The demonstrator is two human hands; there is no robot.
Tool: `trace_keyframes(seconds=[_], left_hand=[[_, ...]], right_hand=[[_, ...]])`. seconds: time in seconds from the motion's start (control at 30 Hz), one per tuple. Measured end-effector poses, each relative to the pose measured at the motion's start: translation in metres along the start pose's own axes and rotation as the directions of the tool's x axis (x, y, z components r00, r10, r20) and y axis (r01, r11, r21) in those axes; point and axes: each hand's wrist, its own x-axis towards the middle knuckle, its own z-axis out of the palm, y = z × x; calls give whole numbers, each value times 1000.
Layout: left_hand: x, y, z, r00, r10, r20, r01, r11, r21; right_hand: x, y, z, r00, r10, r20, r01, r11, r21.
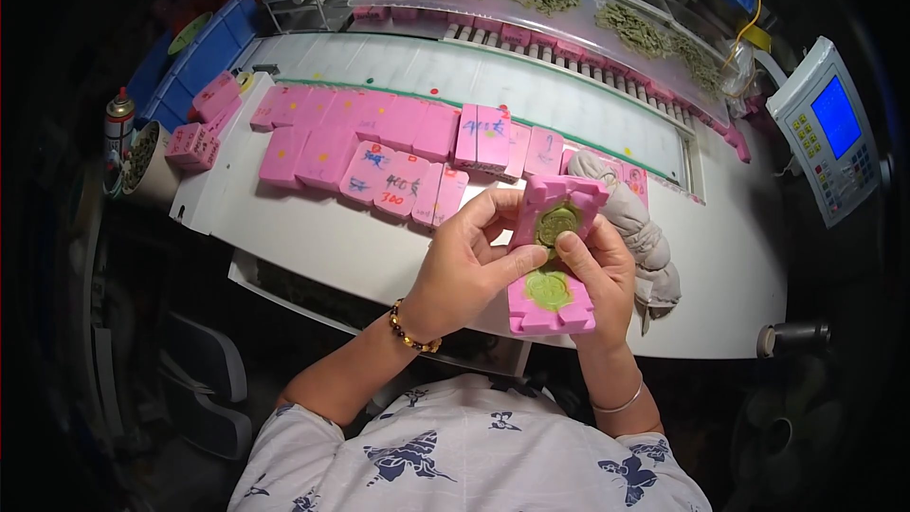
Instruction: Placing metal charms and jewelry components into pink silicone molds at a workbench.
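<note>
1. Fingers of the right hand [599, 265] are curled around the right edge of a pink mould [555, 261], with the thumb pressed on a round green piece [556, 223] seated in its upper hollow.
2. Fingers of the left hand [466, 261] are closed on the mould's left edge, the thumb lying across its middle and the fingertips curled over its upper left corner.
3. Both hands hold the mould up just above the near edge of the white table [332, 246], tilted toward the person.
4. In the lower hollow sits a 2nd green disc [550, 289], flat and uncovered.
5. To press the upper piece well, I would judge that the thumb should bear down squarely on its centre while the left hand braces the back, so the mould does not twist.
6. Pressure near the rim could chip or tip the piece, so an even push looks safest.
7. Behind the hands lies a row of pink blocks [379, 147] marked with coloured dots and scribbles, and a bundled grey cloth [645, 228] rests just beside the right hand.
</note>
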Motion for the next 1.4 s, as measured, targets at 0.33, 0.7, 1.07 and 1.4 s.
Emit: trace_keyframes(seconds=[0.33, 0.7, 1.07, 1.4], left_hand=[[-11, -5, -1, 992, 74, -103, -56, 984, 170], [-10, -5, 3, 988, 108, -112, -78, 966, 248], [-9, 2, 2, 996, -55, -70, 60, 996, 72], [-11, 1, 2, 996, -63, -64, 67, 995, 74]], right_hand=[[5, -6, -4, 980, 198, 21, -198, 960, 199], [-3, -15, -12, 989, 72, 130, -31, 955, -294], [-1, -13, -16, 992, 111, 60, -103, 988, -115], [3, -10, -18, 996, 51, 70, -47, 997, -54]])
